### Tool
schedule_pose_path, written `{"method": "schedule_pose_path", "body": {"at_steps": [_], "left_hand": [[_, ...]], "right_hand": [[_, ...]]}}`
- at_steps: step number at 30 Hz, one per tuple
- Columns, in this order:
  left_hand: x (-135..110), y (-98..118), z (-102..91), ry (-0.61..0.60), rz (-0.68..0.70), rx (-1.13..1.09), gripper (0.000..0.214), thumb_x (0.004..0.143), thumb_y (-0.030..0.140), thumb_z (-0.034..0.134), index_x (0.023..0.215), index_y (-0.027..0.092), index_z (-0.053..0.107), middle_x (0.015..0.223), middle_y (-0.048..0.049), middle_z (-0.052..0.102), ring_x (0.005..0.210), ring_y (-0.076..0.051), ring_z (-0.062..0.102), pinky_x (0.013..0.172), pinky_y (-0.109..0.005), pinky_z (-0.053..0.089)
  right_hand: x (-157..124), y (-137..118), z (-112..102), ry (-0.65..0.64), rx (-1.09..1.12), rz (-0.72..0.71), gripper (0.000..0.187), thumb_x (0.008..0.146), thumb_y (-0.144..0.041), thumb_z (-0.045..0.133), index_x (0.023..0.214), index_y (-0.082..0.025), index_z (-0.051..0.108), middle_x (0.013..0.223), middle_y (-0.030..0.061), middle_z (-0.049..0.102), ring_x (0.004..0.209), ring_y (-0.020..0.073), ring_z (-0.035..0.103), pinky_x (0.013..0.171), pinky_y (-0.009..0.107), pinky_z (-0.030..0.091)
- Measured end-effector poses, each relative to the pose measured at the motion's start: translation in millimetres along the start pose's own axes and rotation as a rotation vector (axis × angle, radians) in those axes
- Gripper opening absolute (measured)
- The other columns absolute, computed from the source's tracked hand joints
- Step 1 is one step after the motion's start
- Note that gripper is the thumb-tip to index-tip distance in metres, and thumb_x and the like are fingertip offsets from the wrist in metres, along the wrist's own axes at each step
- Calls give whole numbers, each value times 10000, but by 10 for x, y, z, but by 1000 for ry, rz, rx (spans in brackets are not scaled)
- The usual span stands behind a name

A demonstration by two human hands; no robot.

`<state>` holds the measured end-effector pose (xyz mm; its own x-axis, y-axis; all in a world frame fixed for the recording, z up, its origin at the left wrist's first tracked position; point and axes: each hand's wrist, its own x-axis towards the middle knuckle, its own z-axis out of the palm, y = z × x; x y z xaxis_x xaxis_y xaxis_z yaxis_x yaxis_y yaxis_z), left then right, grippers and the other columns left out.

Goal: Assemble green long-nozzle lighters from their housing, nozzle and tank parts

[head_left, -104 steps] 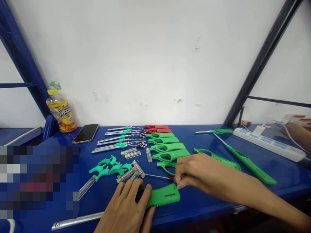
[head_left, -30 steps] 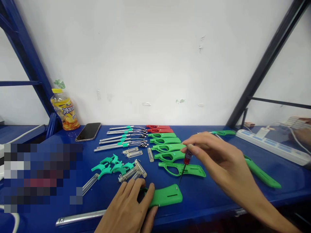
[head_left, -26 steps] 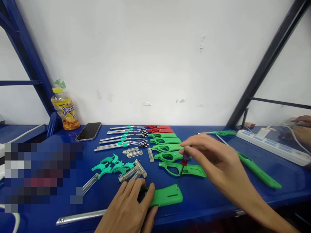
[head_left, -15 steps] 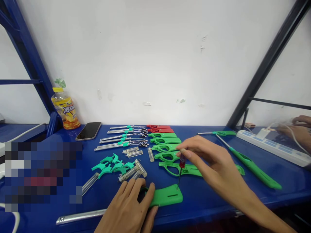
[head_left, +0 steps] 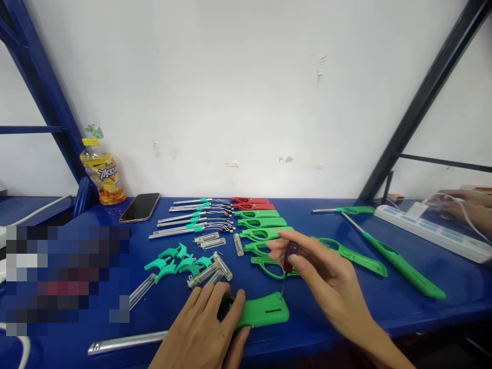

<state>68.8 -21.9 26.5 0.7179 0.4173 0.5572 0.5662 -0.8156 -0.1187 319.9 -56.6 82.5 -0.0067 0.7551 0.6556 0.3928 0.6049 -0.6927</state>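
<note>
Under my left hand (head_left: 203, 325) a green long-neck lighter (head_left: 259, 311) lies on its side, gripped near its trigger opening. Its metal tube (head_left: 126, 342) sticks out to the left. My right hand (head_left: 323, 277) holds a small screwdriver (head_left: 290, 256) by its dark red handle, between thumb and fingers. The screwdriver stands nearly upright, with its tip at the upper right corner of the lighter's handle. Whether a screw sits there is too small to tell. Behind my right hand lie several green handle shells (head_left: 265, 222), some partly covered by it.
Teal triggers (head_left: 167, 264) and clear fuel tanks (head_left: 202, 277) lie left of centre. Metal tubes with wires (head_left: 184, 220) and red shells (head_left: 253, 206) are at the back. Whole lighters (head_left: 403, 264) and a power strip (head_left: 430, 233) sit right; a phone (head_left: 140, 207) and bottle (head_left: 103, 171) left.
My right hand has turned and its fingers have shifted around the screwdriver handle, while the tip stays at the same corner. My left hand and the lighter have not moved.
</note>
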Motion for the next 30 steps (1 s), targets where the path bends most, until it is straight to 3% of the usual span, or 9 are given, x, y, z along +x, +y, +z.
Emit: {"method": "schedule_pose_path", "body": {"at_steps": [5,11,17,23,27,30], "left_hand": [[0,-7,-3,4,14,-1,381,1126,360,466,1443,223,627,1207,-99,741,1108,-289,751,946,-427,645],[5,2,-18,-14,6,11,373,1115,352,475,1428,233,641,1203,-92,747,1105,-289,753,947,-427,643],[-1,-5,-12,-10,9,0,373,1112,342,471,1429,228,632,1209,-97,741,1100,-294,751,922,-433,650],[23,-10,2,-16,11,-3,375,1113,330,461,1430,221,630,1191,-98,737,1087,-291,750,927,-436,646],[17,-4,-16,-15,12,-10,386,1110,340,468,1445,228,624,1201,-94,739,1099,-288,747,933,-423,644],[6,1,-27,-25,4,-9,380,1104,345,486,1437,235,633,1192,-87,742,1092,-288,748,927,-422,646]], "right_hand": [[-47,89,109,152,-2,-33,321,1032,-261,749,1312,-419,752,932,-25,717,816,142,703,738,226,594],[-133,105,154,157,71,-43,343,1155,-279,514,1406,-420,700,1189,26,776,932,159,759,784,257,632],[-119,141,162,285,26,-44,336,988,-276,812,1292,-414,768,985,-9,741,821,155,726,726,243,619],[-129,75,153,68,143,-69,346,1127,-251,576,1388,-420,728,1137,36,797,888,184,766,769,306,649],[-125,80,176,184,133,-111,321,1003,-227,789,1270,-405,783,948,1,706,802,161,699,729,287,618],[-138,89,167,160,97,-97,280,1066,-264,699,1303,-398,764,1085,32,694,837,163,689,733,298,622]]}}
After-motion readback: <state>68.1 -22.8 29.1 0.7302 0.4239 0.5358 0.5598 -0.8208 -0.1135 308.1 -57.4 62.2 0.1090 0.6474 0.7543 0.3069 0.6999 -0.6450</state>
